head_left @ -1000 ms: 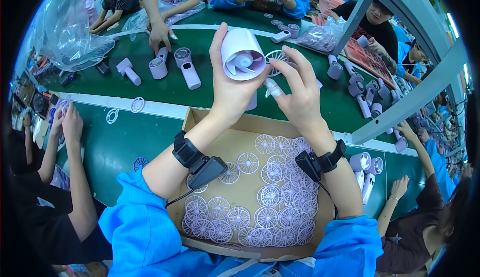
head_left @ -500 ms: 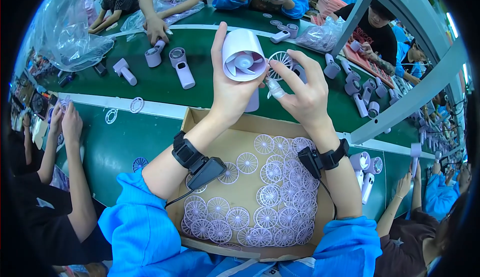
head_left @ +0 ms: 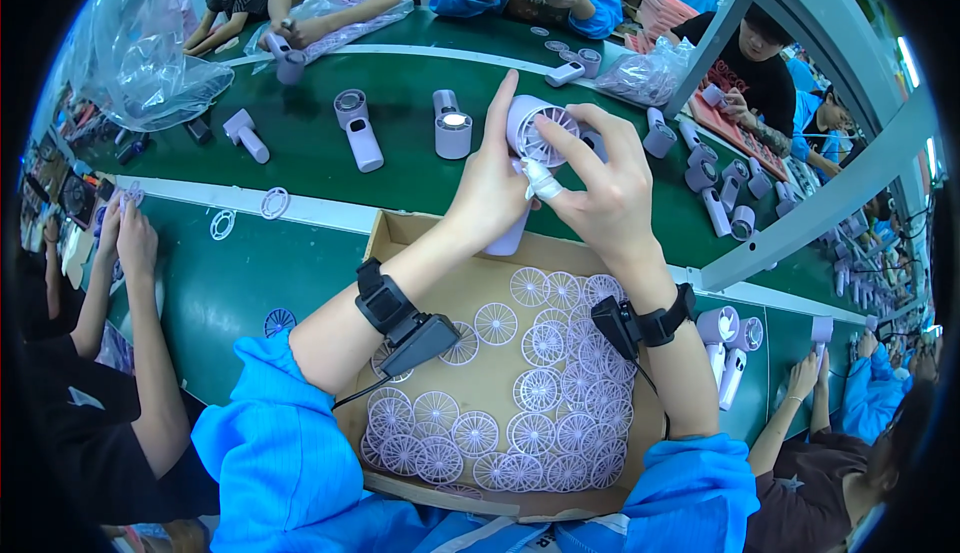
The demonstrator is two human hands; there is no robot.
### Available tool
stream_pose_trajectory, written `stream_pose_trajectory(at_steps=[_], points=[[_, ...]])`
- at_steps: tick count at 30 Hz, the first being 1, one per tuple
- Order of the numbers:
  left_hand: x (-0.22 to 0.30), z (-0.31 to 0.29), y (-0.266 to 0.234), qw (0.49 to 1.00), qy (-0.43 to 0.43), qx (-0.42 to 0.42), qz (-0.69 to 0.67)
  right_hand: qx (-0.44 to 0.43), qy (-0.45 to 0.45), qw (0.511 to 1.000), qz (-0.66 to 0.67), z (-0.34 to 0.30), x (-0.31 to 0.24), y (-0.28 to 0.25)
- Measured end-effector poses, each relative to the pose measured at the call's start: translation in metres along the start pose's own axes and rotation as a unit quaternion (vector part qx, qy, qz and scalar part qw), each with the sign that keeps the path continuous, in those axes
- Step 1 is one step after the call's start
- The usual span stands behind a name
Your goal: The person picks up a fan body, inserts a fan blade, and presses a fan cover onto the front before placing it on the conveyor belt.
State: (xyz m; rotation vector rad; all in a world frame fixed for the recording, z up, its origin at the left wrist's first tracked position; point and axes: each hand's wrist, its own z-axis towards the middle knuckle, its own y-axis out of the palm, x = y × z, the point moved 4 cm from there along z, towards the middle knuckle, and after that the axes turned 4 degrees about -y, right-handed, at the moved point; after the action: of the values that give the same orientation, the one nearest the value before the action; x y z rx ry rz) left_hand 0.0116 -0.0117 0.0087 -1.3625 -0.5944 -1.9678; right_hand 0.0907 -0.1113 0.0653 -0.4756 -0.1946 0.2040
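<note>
My left hand point(head_left: 487, 191) is wrapped round a pale lilac handheld fan point(head_left: 519, 125) above the cardboard box, its handle pointing down below the palm. A spoked round grille point(head_left: 556, 133) sits at the fan's open front. My right hand point(head_left: 612, 178) has its fingers pressed against this grille and the rim; whether the grille is seated all round cannot be made out. White tape covers the right thumb. Below both hands, the shallow cardboard box point(head_left: 440, 298) holds many loose lilac grilles point(head_left: 575, 388), overlapping mostly along its right and lower sides.
Beyond the box, a green conveyor belt carries handheld fans point(head_left: 453, 133) and more fans point(head_left: 742, 178) at right. A grey metal post point(head_left: 800, 203) slants close to my right arm. White rings point(head_left: 273, 204) lie at left. Co-workers sit on both sides and across.
The fan has turned and shifted right, and the grille, earlier held apart beside it, is now against its front. Across the belt, a co-worker's hand has lifted a fan.
</note>
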Motion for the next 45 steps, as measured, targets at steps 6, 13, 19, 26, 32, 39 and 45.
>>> stream_pose_trajectory(at_steps=[6,13,19,26,32,39,45], points=[[0.007,-0.003,0.003,0.997,0.051,0.021,0.049,-0.001,-0.011,1.000,-0.007,0.001,-0.002,0.001],[0.007,-0.005,0.004,0.994,0.054,0.029,0.087,-0.006,-0.014,1.000,-0.013,0.001,-0.005,0.000],[0.014,-0.007,0.006,0.996,0.023,0.021,0.084,-0.019,-0.006,1.000,-0.023,0.001,-0.006,0.001],[0.018,-0.009,0.008,0.994,-0.102,-0.050,-0.010,-0.037,-0.010,0.999,-0.036,0.000,-0.007,0.001],[0.014,-0.008,0.008,0.999,-0.030,-0.018,0.017,-0.027,0.006,0.999,-0.032,0.002,-0.012,0.002],[0.013,-0.010,0.007,1.000,-0.005,0.005,0.027,-0.016,0.012,0.999,-0.029,0.001,-0.009,0.006],[0.014,-0.008,0.010,0.991,-0.036,-0.068,-0.112,0.022,0.211,0.925,0.315,-0.013,0.011,0.024]])
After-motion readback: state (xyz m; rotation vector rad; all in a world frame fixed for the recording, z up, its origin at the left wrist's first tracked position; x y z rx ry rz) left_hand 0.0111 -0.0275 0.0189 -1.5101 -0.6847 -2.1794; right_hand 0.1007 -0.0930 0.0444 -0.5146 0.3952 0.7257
